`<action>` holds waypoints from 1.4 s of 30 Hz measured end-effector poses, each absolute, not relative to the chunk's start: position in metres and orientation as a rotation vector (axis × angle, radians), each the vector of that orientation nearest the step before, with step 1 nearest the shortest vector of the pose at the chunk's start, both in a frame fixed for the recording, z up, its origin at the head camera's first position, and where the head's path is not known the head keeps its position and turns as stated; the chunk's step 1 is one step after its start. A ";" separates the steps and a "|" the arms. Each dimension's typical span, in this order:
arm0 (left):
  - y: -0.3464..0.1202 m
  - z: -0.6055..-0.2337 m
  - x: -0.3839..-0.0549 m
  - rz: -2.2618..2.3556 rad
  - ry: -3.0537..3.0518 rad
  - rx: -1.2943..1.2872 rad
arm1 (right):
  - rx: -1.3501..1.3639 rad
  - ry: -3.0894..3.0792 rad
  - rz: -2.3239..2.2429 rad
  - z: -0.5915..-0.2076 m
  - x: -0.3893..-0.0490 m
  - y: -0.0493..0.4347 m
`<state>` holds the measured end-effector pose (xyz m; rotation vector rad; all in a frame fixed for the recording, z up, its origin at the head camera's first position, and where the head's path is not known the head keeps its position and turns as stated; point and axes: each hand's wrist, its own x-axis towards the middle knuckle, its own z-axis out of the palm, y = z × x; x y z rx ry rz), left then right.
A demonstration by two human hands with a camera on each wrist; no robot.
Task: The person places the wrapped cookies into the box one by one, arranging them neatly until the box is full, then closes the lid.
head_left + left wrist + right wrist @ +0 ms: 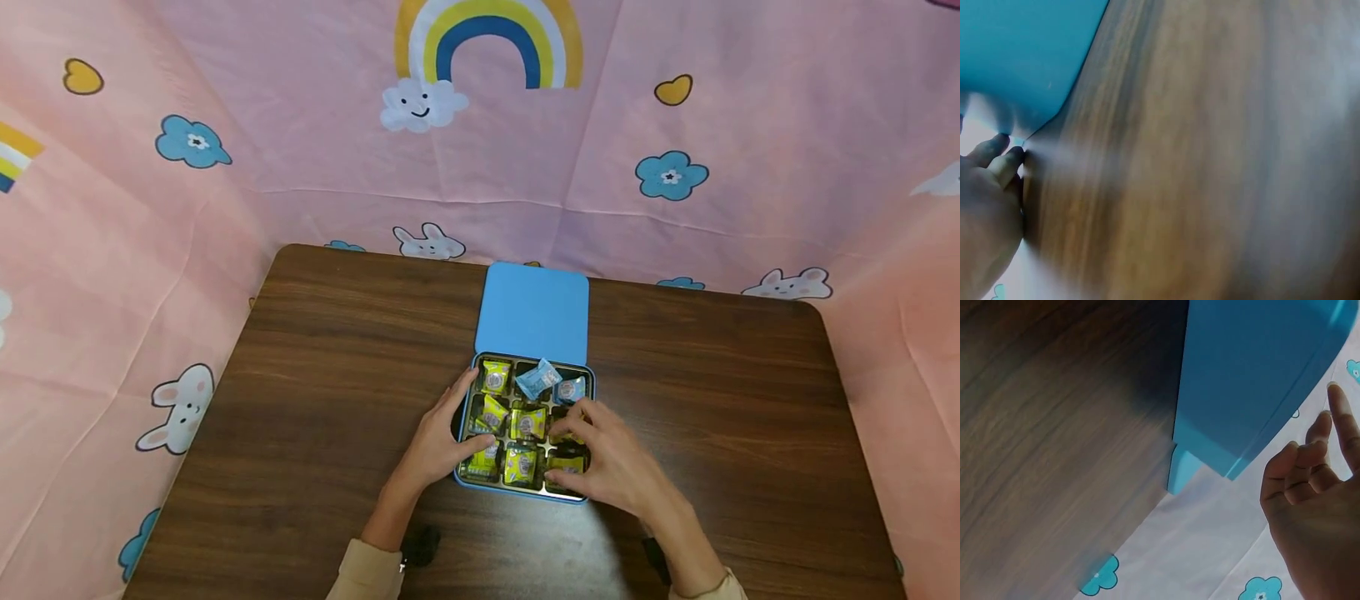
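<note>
A blue tin lies on the table with its lid folded back. Its compartments hold several yellow wrapped candies. Toward the back right are two blue wrapped candies, one tilted against the dividers, the other inside the corner compartment. My left hand rests along the tin's left edge, fingers fairly straight, thumb over the front left candy. Over the right column hovers my right hand, thumb and forefinger spread apart. No candy shows between them. Both wrist views show only the tin's outside.
Dark wood-grain table surrounds the tin. Pink patterned cloth hangs behind it and at both sides. A small dark object sits by the left wrist.
</note>
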<state>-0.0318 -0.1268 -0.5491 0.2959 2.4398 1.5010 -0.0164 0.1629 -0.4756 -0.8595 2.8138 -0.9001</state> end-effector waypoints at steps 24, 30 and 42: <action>-0.138 -0.537 -0.052 1.509 2.487 0.384 | -0.763 2.882 -0.919 -0.474 -0.049 0.201; -0.142 -0.537 -0.064 1.512 2.508 0.459 | -0.758 2.870 -1.008 -0.476 -0.056 0.212; -0.157 -0.532 -0.106 1.292 2.717 0.505 | -0.636 2.903 -1.077 -0.495 -0.079 0.234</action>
